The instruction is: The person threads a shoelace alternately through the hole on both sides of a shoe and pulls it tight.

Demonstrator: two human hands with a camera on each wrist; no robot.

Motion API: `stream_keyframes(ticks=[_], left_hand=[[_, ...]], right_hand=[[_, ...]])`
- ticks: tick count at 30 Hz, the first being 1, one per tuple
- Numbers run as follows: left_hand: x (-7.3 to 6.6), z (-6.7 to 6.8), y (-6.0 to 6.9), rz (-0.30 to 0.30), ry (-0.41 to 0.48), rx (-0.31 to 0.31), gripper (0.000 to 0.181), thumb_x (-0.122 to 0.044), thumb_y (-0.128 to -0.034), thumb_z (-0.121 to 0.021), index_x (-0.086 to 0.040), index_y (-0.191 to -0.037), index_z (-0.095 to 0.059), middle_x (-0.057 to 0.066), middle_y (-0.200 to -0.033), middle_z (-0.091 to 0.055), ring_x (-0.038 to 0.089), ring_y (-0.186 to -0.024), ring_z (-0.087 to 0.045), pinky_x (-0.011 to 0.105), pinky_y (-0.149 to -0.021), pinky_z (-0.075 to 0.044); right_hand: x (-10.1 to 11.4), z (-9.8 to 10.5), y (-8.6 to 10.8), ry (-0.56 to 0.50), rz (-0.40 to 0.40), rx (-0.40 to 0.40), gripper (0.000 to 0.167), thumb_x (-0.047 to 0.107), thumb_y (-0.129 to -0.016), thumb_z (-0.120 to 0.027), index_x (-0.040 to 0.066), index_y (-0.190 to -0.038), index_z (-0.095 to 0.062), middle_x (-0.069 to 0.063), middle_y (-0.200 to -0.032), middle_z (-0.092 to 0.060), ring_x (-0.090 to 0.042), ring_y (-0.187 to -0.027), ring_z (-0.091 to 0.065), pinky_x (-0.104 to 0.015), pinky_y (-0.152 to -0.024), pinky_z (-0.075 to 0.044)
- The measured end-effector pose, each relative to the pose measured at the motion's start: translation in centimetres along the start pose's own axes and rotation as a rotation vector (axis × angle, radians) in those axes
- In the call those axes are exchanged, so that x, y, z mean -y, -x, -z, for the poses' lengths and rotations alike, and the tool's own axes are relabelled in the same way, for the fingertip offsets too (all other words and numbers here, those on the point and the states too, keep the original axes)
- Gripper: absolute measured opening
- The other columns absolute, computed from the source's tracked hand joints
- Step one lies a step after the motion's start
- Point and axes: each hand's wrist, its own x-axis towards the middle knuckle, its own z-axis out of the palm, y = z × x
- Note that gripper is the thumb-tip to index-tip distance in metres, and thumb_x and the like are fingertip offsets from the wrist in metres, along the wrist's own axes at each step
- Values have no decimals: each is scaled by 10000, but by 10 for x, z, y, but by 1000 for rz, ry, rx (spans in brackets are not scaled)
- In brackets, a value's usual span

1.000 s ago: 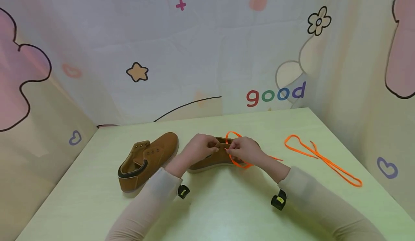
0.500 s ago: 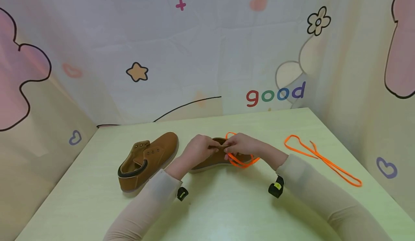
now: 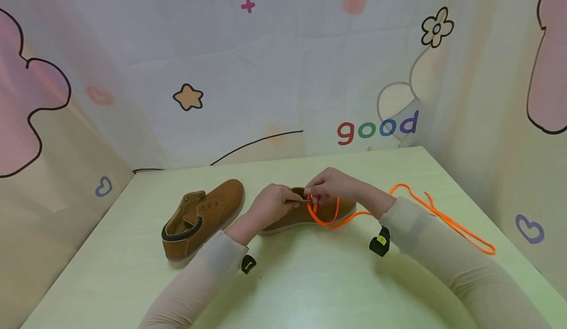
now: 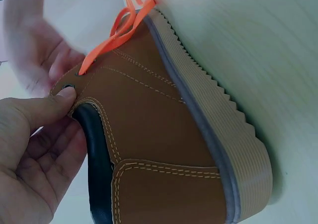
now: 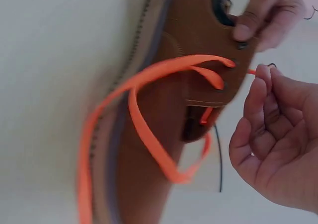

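A brown shoe (image 3: 290, 219) with a grey-edged, ridged sole stands under both hands. My left hand (image 3: 271, 206) pinches its eyelet flap, the thumb beside an eyelet in the left wrist view. An orange shoelace (image 5: 154, 75) runs through two eyelets of that flap in the right wrist view, and a bit of it crosses below, near the tongue. On the flap's inner side my right hand (image 5: 285, 134) pinches the lace's short end between thumb and fingers. The lace's longer part (image 3: 322, 223) hangs in a loop over the shoe's side and trails right beneath my right wrist.
Another brown shoe (image 3: 221, 201), unlaced, stands at the left of the table (image 3: 301, 284). A second orange shoelace (image 3: 460, 228) lies loosely folded on the right. A printed cloth backdrop (image 3: 266, 73) rises behind the table and along its sides.
My right hand has moved from the flap's outer side up and over to its inner side, and now pinches the lace end there. The left hand keeps its hold on the flap.
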Motion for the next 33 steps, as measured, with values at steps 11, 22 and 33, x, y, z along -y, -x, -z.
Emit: stream_keyframes(ticks=[11,22,33], left_hand=[[1,-2,2,-72,-80,-42,135,-62,-920,-734,-79,-1020,-823,59,-867,-773,182,-759,-684,265,-707,-549],[2,-7,2,-124,-93,-47,150,-50,-917,-731,-92,-1026,-825,50,-924,-767,187,-819,-708,280,-747,-570],[6,1,-1,-55,-53,45,176,-112,-951,-713,-83,-1099,-803,59,-1004,-803,222,-938,-747,356,-877,-595]], right_hand=[[80,47,-11,17,74,-197,214,189,-1070,-540,11,-1058,-658,19,-794,-684,-133,-763,-617,-240,-716,-495],[141,36,-42,-14,167,-307,197,181,-1071,-536,12,-1076,-637,26,-798,-671,-186,-820,-679,-237,-706,-489],[145,-1,-77,271,134,-117,377,168,-1061,-550,63,-1420,-593,-152,-1078,-777,-142,-783,-685,-237,-701,-509]])
